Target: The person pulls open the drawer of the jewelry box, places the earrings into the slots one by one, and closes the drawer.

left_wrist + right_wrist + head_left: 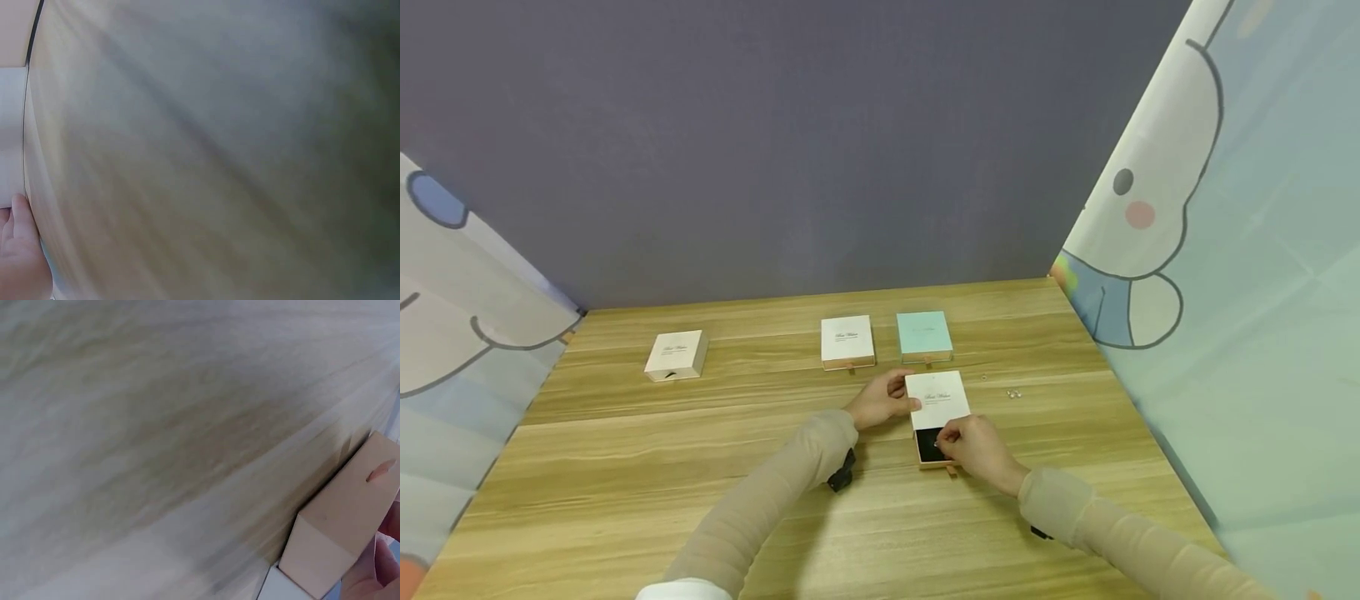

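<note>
A white box [937,400] with printed lettering lies at the centre right of the table. From under its cover the tan drawer [340,515] is pulled toward me, showing a black lining [927,452]. My left hand [883,400] grips the cover at its left side, thumb on top and fingers along the far edge. Over the drawer, my right hand [981,450] has thumb and fingertips pinched together. A tiny shiny piece [936,444] shows at those fingertips against the black; its exact kind is too small to make out.
Behind the box stand another white box [847,340] and a mint-green box [924,335], both closed. A third white box [675,355] sits far left. Several small shiny pieces [1014,393] lie to the right. A dark wall [820,150] borders the table's back.
</note>
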